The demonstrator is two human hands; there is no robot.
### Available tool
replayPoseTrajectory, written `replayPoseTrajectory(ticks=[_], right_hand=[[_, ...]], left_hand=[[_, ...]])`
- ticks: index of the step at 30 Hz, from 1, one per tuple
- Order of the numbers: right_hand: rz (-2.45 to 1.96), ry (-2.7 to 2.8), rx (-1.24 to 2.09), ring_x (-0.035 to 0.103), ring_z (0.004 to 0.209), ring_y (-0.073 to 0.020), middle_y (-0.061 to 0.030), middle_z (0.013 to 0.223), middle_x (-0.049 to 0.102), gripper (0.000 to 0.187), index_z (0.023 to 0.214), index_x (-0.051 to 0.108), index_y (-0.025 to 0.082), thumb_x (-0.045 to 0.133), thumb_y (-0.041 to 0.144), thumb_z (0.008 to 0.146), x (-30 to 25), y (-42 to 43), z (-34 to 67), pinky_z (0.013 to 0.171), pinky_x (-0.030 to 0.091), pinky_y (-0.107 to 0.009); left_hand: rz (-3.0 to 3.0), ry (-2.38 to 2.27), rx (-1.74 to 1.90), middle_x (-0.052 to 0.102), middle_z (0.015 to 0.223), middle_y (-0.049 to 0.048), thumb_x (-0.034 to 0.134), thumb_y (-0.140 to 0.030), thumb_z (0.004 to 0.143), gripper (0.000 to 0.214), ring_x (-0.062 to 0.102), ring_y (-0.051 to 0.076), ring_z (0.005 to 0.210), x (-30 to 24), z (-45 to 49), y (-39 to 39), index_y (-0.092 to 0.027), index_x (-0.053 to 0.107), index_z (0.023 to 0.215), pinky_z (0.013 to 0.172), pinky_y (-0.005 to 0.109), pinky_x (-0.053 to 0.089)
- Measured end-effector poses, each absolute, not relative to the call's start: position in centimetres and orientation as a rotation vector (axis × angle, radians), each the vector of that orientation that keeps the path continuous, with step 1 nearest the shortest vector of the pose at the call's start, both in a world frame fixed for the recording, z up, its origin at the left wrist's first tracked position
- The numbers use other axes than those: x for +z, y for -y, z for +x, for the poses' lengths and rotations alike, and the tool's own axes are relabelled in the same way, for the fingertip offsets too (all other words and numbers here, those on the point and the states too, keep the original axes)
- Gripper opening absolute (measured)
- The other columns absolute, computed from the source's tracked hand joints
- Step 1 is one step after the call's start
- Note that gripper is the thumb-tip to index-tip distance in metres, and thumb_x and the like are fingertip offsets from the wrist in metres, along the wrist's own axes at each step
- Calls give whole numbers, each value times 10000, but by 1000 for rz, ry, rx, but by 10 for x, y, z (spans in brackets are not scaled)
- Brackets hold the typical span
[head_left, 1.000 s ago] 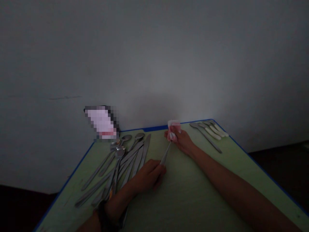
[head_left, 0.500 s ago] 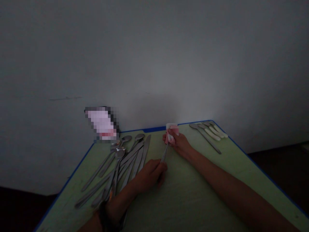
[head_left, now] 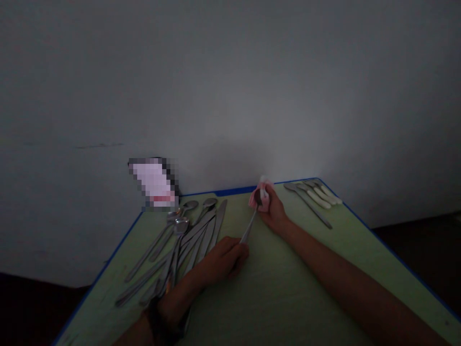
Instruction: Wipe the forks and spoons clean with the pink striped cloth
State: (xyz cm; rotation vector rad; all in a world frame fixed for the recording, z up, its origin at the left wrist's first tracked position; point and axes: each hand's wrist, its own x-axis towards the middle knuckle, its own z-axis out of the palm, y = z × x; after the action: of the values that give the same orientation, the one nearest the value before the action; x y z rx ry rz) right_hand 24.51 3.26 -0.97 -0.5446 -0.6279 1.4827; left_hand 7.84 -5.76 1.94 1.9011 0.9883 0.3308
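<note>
My left hand point(head_left: 228, 257) is closed round the handle of a metal spoon point(head_left: 249, 228), which points up and away over the table. The spoon's bowl rests against a pink and white cloth point(head_left: 265, 204). My right hand point(head_left: 276, 210) grips that cloth from the right, beside the bowl. To the left of my left hand lies a loose pile of metal spoons point(head_left: 182, 225) and table knives point(head_left: 218, 221), their handles partly hidden by my left forearm.
The green table point(head_left: 288, 288) has a blue edge and stands against a grey wall. At its back left leans a blurred-out phone-like device point(head_left: 154, 185). On the right lie a long spoon point(head_left: 309, 206) and several pieces of cutlery with white handles point(head_left: 319, 198).
My right hand has shifted slightly right and the cloth has opened out, so the spoon's bowl now shows. My left hand has stayed almost in place on the handle.
</note>
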Motion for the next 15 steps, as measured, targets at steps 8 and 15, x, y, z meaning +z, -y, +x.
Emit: replayPoseTrajectory(ticks=[8,15], right_hand=[[-729,675,1473,545,656,-98,-2,791,621,283,796,626,179,698,398,631,-13,-28,244,591,424,-215],[-795,851,1529,503,578,-100,0,639,590,356,715,619,151,669,490,620,-14,-24,245,556,397,-229]], left_hand=[[1894,-984,360,420,454,-48,248,-368,907,465,435,95,487,16,80,57,-176,420,519,595,207,374],[1834,-1043,490,481,539,-34,218,-402,919,442,467,108,539,17,88,57,-175,474,640,602,218,386]])
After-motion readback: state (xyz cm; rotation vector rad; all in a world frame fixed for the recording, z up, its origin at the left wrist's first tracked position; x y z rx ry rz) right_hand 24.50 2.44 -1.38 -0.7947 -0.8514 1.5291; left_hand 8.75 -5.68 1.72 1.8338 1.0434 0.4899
